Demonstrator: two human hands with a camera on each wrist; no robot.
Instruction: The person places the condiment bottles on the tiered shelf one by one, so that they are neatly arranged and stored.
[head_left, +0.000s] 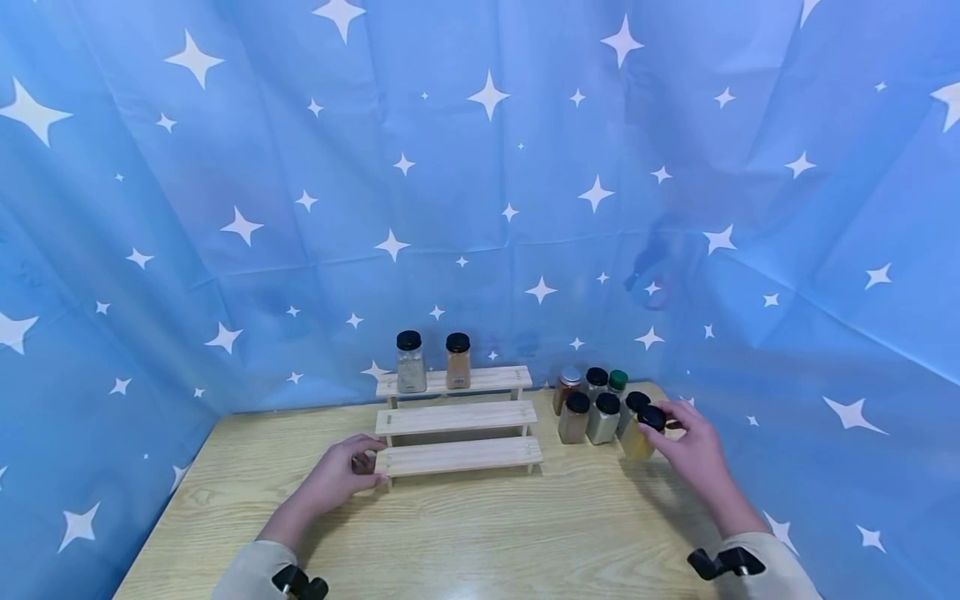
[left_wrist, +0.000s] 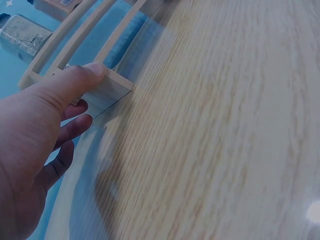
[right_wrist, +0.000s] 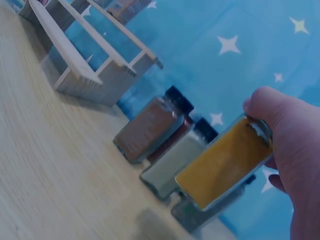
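Observation:
A three-tier wooden spice rack (head_left: 459,457) stands on the table. At its left end my left hand (head_left: 339,477) grips the lowest tier, the thumb (left_wrist: 92,72) on the wood and the other fingers curled beside it. My right hand (head_left: 696,450) pinches a spice jar of yellow powder (right_wrist: 225,162) near its black cap (head_left: 652,417); the jar's base seems off the table. Just left of it stand several other spice jars, among them one with pale contents (head_left: 603,421) and a brown one (right_wrist: 150,131).
On the top tier are a jar of greyish seasoning (head_left: 411,371) and a jar of orange-brown seasoning (head_left: 458,367). A blue star-patterned curtain (head_left: 480,183) hangs behind the wood-grain table (head_left: 480,533) and along both sides.

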